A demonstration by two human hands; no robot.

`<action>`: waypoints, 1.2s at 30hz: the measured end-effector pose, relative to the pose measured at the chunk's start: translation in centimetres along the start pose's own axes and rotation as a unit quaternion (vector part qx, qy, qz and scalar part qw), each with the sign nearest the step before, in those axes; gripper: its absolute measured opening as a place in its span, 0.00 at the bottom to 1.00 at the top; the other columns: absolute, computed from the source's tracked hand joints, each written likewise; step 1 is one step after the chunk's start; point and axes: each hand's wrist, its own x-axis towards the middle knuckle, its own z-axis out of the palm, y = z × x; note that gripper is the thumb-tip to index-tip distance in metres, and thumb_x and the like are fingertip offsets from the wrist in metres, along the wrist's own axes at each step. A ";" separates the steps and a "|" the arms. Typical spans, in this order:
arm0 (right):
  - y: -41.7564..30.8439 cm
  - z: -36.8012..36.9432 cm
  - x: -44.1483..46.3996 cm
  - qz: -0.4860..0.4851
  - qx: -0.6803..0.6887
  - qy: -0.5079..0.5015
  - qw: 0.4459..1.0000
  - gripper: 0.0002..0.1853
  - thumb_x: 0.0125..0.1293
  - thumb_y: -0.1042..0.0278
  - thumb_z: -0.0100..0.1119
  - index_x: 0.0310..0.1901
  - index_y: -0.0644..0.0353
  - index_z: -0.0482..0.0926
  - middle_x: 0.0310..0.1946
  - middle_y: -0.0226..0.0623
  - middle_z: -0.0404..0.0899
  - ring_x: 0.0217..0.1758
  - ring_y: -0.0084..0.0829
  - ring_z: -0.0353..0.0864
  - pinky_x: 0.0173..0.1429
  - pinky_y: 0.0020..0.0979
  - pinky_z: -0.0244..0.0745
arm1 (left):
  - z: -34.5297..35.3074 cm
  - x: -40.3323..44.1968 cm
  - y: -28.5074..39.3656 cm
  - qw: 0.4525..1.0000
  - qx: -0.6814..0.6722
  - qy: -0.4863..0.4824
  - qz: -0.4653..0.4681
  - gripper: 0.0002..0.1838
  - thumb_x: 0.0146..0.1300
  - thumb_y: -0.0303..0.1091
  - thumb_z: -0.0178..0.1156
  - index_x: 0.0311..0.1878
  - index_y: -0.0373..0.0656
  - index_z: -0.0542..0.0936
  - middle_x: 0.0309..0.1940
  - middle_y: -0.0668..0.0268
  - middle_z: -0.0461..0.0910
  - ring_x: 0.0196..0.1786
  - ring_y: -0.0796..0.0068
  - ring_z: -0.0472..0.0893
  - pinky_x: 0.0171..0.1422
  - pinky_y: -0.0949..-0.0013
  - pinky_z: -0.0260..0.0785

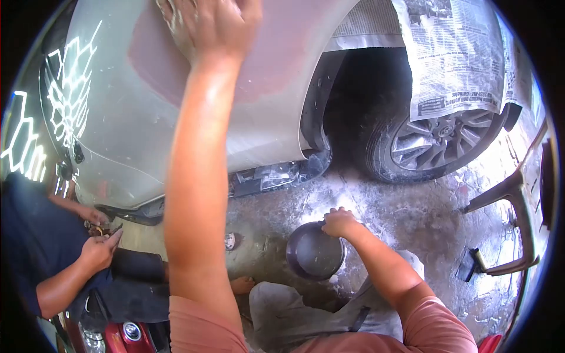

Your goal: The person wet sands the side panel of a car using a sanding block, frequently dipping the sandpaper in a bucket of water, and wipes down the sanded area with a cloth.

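Between your knees (273,300), the bucket (312,276), probably heavy and slippery, suits a rim (289,247) hold, where your right hand (339,223)'s fingers (340,212) curl, grip unclear.

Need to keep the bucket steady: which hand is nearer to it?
Right. The right hand is at the rim of the bucket; the left hand is up at the car panel.

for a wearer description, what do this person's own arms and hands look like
Short salmon-pink fabric sleeves leave both forearms bare. The left hand, cut off by the picture's top edge, and right hand show no glove, watch or cable.
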 end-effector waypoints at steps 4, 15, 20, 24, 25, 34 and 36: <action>0.5 0.1 -0.1 0.007 -0.001 0.002 1.000 0.26 0.71 0.50 0.58 0.64 0.58 0.81 0.70 0.42 0.73 0.74 0.49 0.68 0.73 0.51 0.68 | -2.4 -2.2 3.1 0.996 -0.002 -0.071 -0.049 0.44 0.77 0.59 0.43 0.81 0.31 0.51 0.82 0.43 0.51 0.84 0.44 0.50 0.86 0.44 0.38; 0.4 0.3 -1.2 0.004 0.002 0.011 1.000 0.26 0.72 0.51 0.58 0.64 0.58 0.80 0.69 0.44 0.73 0.74 0.49 0.68 0.72 0.51 0.68 | -2.8 -10.3 6.9 0.991 -0.072 -0.077 -0.079 0.42 0.78 0.61 0.38 0.81 0.35 0.55 0.82 0.42 0.50 0.83 0.39 0.50 0.85 0.41 0.39; -0.2 0.1 -2.1 -0.005 0.000 0.003 1.000 0.26 0.72 0.50 0.57 0.65 0.58 0.80 0.70 0.43 0.73 0.75 0.49 0.68 0.73 0.51 0.68 | -4.9 -14.8 9.2 0.979 -0.085 -0.165 -0.088 0.45 0.78 0.63 0.34 0.82 0.33 0.47 0.83 0.42 0.43 0.85 0.41 0.41 0.86 0.43 0.31; 0.3 0.1 -1.6 -0.020 0.004 0.001 1.000 0.27 0.72 0.49 0.57 0.66 0.57 0.79 0.71 0.43 0.72 0.75 0.49 0.68 0.74 0.51 0.67 | -6.3 -17.2 9.5 0.967 -0.119 -0.210 -0.078 0.46 0.78 0.63 0.37 0.83 0.34 0.46 0.84 0.42 0.41 0.86 0.40 0.39 0.86 0.42 0.28; 0.3 0.1 -1.5 -0.020 0.002 0.003 1.000 0.27 0.71 0.49 0.57 0.66 0.56 0.79 0.71 0.43 0.72 0.75 0.49 0.68 0.74 0.51 0.67 | -6.2 -16.1 8.5 0.970 -0.115 -0.203 -0.076 0.46 0.78 0.63 0.38 0.83 0.34 0.46 0.83 0.41 0.41 0.86 0.40 0.39 0.86 0.41 0.28; 0.2 -0.5 -0.9 -0.035 0.019 0.011 0.999 0.26 0.70 0.49 0.58 0.64 0.55 0.81 0.71 0.41 0.73 0.75 0.49 0.69 0.74 0.50 0.68 | 0.7 11.1 3.1 0.998 -0.009 -0.045 0.036 0.44 0.78 0.59 0.42 0.82 0.31 0.48 0.83 0.42 0.46 0.85 0.45 0.46 0.86 0.43 0.36; 0.3 -0.2 -0.6 -0.031 0.019 0.014 0.999 0.26 0.70 0.49 0.58 0.65 0.54 0.81 0.71 0.41 0.73 0.75 0.49 0.69 0.74 0.50 0.68 | 0.5 10.3 3.6 0.998 -0.019 -0.056 0.022 0.45 0.77 0.59 0.43 0.82 0.32 0.47 0.82 0.41 0.47 0.85 0.44 0.46 0.86 0.43 0.36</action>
